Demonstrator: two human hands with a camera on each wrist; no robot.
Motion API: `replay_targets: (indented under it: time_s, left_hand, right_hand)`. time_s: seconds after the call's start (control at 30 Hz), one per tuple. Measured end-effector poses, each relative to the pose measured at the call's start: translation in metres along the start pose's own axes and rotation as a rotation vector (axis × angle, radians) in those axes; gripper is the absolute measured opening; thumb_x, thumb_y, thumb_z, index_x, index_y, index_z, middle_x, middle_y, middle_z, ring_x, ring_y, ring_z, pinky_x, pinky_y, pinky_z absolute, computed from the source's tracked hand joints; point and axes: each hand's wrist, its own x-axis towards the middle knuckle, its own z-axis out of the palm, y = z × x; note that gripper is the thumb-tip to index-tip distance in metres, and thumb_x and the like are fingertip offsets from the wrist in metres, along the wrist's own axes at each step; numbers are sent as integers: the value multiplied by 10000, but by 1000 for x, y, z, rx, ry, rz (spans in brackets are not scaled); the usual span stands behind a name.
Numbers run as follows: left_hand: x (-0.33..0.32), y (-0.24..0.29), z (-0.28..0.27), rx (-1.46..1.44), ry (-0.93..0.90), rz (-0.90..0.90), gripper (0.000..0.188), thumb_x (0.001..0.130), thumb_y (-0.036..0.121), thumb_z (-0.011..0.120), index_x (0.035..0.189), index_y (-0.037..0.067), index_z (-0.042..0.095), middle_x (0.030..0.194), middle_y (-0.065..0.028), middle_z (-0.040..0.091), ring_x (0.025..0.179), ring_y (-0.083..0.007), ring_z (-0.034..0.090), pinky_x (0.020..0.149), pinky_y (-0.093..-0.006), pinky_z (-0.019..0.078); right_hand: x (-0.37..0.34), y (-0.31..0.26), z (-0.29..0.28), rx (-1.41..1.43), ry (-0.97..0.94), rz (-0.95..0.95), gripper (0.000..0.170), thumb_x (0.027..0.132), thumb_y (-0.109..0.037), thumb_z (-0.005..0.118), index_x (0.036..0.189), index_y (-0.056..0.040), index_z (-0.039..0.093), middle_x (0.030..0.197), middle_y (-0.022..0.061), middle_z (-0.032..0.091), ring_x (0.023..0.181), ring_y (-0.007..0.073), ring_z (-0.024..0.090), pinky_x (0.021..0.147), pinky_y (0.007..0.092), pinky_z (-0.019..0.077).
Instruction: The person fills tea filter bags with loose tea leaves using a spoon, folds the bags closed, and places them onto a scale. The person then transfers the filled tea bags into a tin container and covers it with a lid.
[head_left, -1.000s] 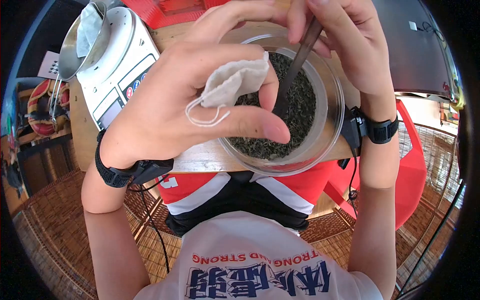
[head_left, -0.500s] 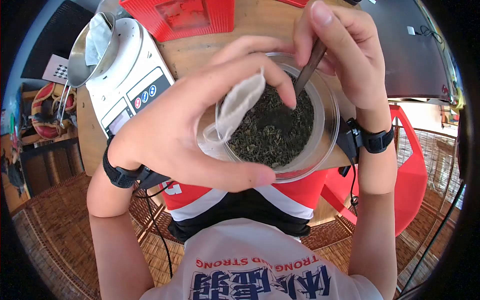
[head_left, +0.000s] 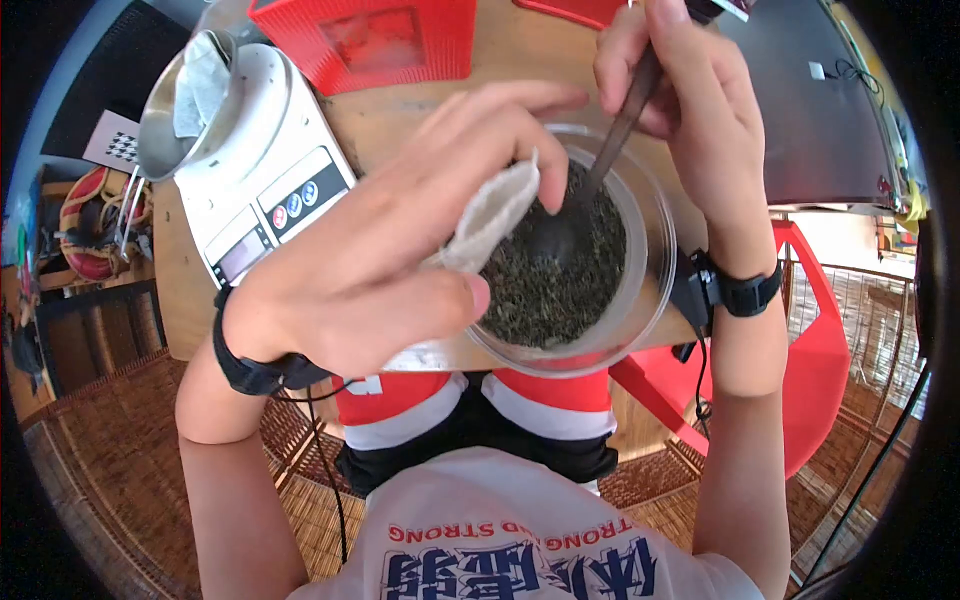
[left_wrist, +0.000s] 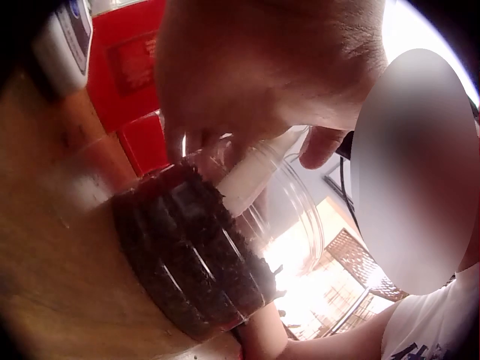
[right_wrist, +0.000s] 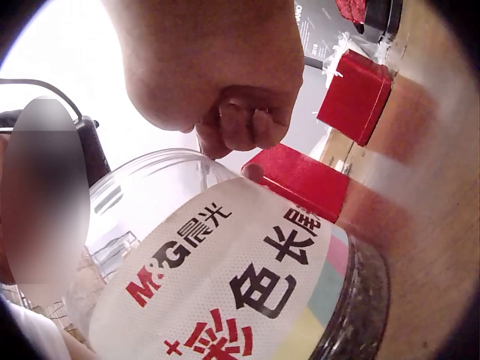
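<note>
A clear plastic tub (head_left: 655, 290) of dark dried leaves (head_left: 560, 305), like loose tea, stands in front of the person. The right hand (head_left: 712, 130) grips the dark handle of a spoon (head_left: 640, 100), whose bowl lies down among the leaves. Over the tub's left side, the left hand (head_left: 390, 235) holds a small white drawstring pouch (head_left: 495, 215) between thumb and fingers, its mouth spread. In the left wrist view the pouch (left_wrist: 251, 180) hangs inside the tub's rim above the leaves. A printed label (right_wrist: 255, 277) covers the tub's side in the right wrist view.
At the left is a white scale (head_left: 235, 185) bearing a metal pan (head_left: 155, 125) with a white pouch (head_left: 203, 85) in it. A red box (head_left: 390, 45) stands at the back. To the right are a dark grey flat surface (head_left: 800, 120) and a red chair (head_left: 815, 350).
The left thumb has drawn back from over the leaves towards the pouch. The spoon's bowl now shows among the leaves, where the left fingers hid it before. The head view has shifted slightly.
</note>
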Motion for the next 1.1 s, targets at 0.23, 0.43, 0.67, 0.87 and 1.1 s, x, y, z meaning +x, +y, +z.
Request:
replay_targets:
  time_s: [0.23,0.43,0.67,0.87,1.1]
  left_hand:
    - [-1,0,-5,127,-83,168,632,915,529,526,1274,9,521,1578,-251,316,1458,-409,353,1196,-456,238]
    - [-2,8,6,247,12,185,466,958,393,652,1280,71,552,1573,-236,314,1410,-422,395,1174,-460,292]
    - [-6,2,6,263,65,210,447,969,471,628,1219,103,586,1554,-190,346,1309,-379,489,1109,-423,376]
    - [5,4,-11,-21,-105,25,712,838,630,420,1191,43,616,1547,-180,376,1415,-304,412,1160,-418,273]
    - [1,6,-2,137,-23,56,792,800,717,462,1164,30,617,1576,-245,341,1392,-362,437,1135,-421,309]
  right_hand:
    - [-3,-5,9,-56,-48,-86,584,1117,-446,430,762,-47,666,670,-45,578,590,10,414,542,203,296]
    - [-2,-6,7,-112,-77,-125,578,1118,-440,432,771,-42,664,671,-47,564,588,15,395,539,214,287]
    - [5,-2,6,-127,-87,-129,563,1113,-446,444,786,-49,674,685,-54,569,594,10,397,545,210,286]
    - [5,1,6,-68,-90,-89,588,1102,-468,473,758,-41,687,628,-87,470,582,7,345,531,219,253]
    - [5,1,8,-39,-72,-100,597,1098,-473,483,755,-27,682,637,-80,475,590,9,343,535,217,254]
